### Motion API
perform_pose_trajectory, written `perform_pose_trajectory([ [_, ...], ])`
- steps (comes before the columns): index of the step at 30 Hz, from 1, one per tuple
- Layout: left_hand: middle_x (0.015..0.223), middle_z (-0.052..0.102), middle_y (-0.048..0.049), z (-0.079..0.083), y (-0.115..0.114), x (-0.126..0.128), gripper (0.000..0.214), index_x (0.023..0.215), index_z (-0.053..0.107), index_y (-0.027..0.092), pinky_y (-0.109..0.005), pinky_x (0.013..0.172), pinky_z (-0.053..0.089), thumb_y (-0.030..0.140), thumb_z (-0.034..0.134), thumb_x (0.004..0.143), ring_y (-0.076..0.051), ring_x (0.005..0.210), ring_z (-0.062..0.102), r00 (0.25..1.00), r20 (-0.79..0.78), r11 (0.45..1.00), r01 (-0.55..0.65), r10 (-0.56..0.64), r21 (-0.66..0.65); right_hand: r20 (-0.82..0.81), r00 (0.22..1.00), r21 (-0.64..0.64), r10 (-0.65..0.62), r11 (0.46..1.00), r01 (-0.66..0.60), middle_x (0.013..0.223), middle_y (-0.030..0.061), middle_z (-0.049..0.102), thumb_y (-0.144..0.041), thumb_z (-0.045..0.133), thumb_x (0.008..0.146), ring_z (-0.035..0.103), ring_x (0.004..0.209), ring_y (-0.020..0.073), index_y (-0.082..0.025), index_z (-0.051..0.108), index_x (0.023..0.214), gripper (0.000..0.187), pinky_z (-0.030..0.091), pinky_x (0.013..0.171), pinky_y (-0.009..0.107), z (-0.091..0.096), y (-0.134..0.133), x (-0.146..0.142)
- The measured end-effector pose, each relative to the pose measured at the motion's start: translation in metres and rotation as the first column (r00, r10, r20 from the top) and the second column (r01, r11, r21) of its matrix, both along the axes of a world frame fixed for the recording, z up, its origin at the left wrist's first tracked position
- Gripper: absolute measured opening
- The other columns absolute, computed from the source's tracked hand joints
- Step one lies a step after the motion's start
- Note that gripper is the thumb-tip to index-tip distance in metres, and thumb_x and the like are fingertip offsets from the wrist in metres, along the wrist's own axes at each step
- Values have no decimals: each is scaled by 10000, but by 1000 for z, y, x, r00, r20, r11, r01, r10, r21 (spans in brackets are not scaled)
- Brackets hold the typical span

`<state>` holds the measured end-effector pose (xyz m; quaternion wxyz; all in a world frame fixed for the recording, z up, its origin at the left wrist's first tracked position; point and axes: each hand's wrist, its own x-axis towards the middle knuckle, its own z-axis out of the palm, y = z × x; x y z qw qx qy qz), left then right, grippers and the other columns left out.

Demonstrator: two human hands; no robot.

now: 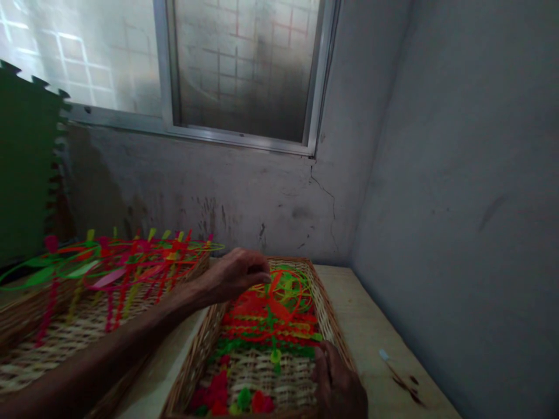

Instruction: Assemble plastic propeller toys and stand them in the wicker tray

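My left hand [238, 273] reaches over the far end of a wicker tray [332, 323]. Its fingers are pinched together on a green plastic stick among the red, green and yellow plastic propeller toys [271, 317] piled in the tray. My right hand [338, 384] rests on the tray's near right rim, fingers curled over the edge. Small red and green pieces [231, 398] lie at the tray's near end.
A second wicker tray [26, 314] at the left holds more coloured propeller toys [122, 262]. Both stand on a pale wooden table [375, 331] set in a grey wall corner under a window. A small tool [399, 375] lies on the table's right. A green foam mat [26, 163] leans at the left.
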<state>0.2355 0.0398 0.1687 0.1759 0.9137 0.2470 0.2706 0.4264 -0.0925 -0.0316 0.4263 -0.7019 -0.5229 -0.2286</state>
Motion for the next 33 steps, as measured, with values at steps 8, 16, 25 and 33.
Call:
perform_pose_trajectory([
  [8, 499, 429, 43, 0, -2, 5, 213, 633, 611, 122, -174, 450, 247, 287, 529, 742, -78, 474, 359, 994, -67, 995, -79, 83, 56, -15, 1000, 36, 23, 999, -23, 493, 32, 622, -405, 303, 900, 586, 432, 144, -197, 666, 903, 418, 407, 450, 210, -2, -1, 2],
  [16, 508, 392, 50, -1, -1, 6, 233, 629, 576, 123, -169, 447, 225, 293, 492, 766, -75, 483, 332, 989, -117, 995, -82, 88, 54, 25, 993, -141, -117, 983, 120, 522, 36, 642, -386, 208, 919, 583, 424, 137, -186, 664, 915, 498, 402, 438, 206, 2, 0, -3],
  [25, 519, 373, 57, -9, 0, 4, 244, 641, 546, 122, -166, 446, 227, 307, 484, 789, -70, 489, 317, 995, -85, 999, -40, 43, 34, -48, 994, -168, -98, 982, 89, 486, 46, 617, -396, 194, 922, 627, 506, 197, -135, 646, 944, 523, 407, 504, 268, 8, -2, -7],
  [33, 523, 380, 57, -10, -1, 4, 250, 653, 559, 118, -167, 452, 240, 309, 484, 795, -69, 488, 325, 998, -61, 999, -32, 35, 43, -9, 997, -168, -81, 983, 79, 480, 47, 611, -365, 205, 927, 619, 507, 185, -126, 639, 942, 496, 393, 518, 257, 10, -4, -7],
])
